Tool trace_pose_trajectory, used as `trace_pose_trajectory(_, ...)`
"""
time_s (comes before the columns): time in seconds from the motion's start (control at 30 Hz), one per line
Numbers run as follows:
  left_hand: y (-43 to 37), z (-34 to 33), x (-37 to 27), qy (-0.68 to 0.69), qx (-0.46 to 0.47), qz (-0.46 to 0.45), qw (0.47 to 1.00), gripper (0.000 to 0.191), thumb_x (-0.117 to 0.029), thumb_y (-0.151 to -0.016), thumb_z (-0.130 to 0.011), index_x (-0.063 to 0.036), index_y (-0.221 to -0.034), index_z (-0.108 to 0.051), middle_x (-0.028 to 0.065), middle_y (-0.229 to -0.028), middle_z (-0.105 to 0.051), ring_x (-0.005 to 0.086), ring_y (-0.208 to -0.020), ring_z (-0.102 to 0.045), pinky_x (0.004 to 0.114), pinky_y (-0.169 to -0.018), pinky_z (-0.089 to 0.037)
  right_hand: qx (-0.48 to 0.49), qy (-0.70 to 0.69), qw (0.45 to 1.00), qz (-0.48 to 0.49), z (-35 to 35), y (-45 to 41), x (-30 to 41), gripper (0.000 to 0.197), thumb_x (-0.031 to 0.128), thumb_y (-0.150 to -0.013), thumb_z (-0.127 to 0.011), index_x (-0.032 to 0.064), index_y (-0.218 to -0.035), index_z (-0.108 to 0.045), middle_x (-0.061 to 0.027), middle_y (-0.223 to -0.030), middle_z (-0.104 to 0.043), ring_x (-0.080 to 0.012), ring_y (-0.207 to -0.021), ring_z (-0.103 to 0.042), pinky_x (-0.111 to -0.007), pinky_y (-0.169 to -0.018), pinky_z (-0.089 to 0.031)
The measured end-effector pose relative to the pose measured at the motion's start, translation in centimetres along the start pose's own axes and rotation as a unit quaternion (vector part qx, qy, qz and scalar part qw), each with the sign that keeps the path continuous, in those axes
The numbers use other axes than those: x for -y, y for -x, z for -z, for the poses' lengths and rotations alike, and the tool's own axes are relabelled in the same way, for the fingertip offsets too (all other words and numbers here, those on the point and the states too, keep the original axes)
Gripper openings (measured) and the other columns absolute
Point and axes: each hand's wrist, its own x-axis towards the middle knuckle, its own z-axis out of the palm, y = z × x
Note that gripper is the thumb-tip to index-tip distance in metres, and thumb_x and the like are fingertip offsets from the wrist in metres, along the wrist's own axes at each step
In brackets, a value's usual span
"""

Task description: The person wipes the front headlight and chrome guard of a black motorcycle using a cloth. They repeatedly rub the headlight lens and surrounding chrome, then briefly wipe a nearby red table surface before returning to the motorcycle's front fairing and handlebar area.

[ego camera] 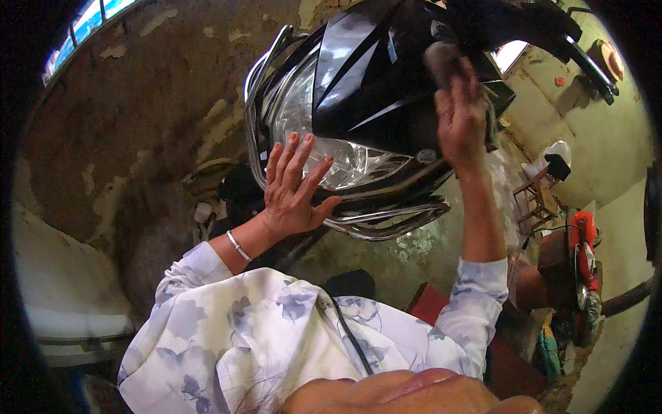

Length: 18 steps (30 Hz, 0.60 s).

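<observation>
In front of me is the glossy black front fairing [362, 67] of what looks like a motorcycle, with a large clear headlight [341, 160]. Bent chrome guard bars [253, 98] curve around its side and lower edge. My left hand [292, 189] lies with spread fingers over the headlight's rim and holds nothing. A silver bangle [238, 246] circles that wrist. On the far side of the fairing is my right hand [463, 127], blurred. A grey-brown bundle [444, 62], apparently a cloth, is at its fingers; blur hides the exact grip.
A stained wall [129, 83] is at the left. Handlebar parts [589, 64] stick out at the upper right. Toward the right stand a small wooden chair [535, 199] and a brown stand with a red plastic bag [584, 227] on it.
</observation>
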Motion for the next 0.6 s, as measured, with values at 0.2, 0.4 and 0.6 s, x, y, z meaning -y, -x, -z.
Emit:
trace_pose_trajectory(0.2, 0.6, -0.4, 0.4, 0.005, -0.027, 0.003, 1.0, 0.061, -0.047, -0.088, -0.063, -0.0139, -0.138, -0.051, 0.0222, -0.15, -0.036, 0.042, -0.142, -0.028, 0.054, -0.117, -0.015, 0.105, 0.037, 0.987, 0.118, 1.8, 2.1, 2.3, 0.039, 0.013, -0.098, -0.05, 0.0005, -0.135, -0.052, -0.0225, -0.144, -0.045, -0.0412, -0.134, -0.041, -0.046, -0.109, -0.035)
trace_pose_trajectory(0.4, 0.9, -1.0, 0.5, 0.027, -0.038, -0.002, 0.999, 0.06, -0.046, -0.087, -0.063, -0.0133, -0.137, -0.052, 0.0217, -0.15, -0.037, 0.0407, -0.142, -0.029, 0.053, -0.117, -0.015, 0.006, 0.036, 0.966, -0.257, -0.4, -2.3, -11.0, 0.052, 0.039, -0.101, -0.045, -0.0046, -0.128, -0.053, -0.0282, -0.127, -0.056, -0.0439, -0.118, -0.052, -0.046, -0.102, -0.039)
trace_pose_trajectory(0.6, 0.9, -0.7, 0.3, 0.045, -0.043, -0.005, 0.998, 0.06, -0.048, -0.088, -0.063, -0.014, -0.136, -0.053, 0.0206, -0.15, -0.037, 0.0407, -0.142, -0.029, 0.053, -0.117, -0.016, 0.081, 0.162, 0.955, -0.235, -4.8, -10.8, -11.9, 0.048, 0.044, -0.098, -0.044, 0.005, -0.122, -0.061, -0.0255, -0.116, -0.061, -0.0446, -0.109, -0.058, -0.049, -0.093, -0.047)
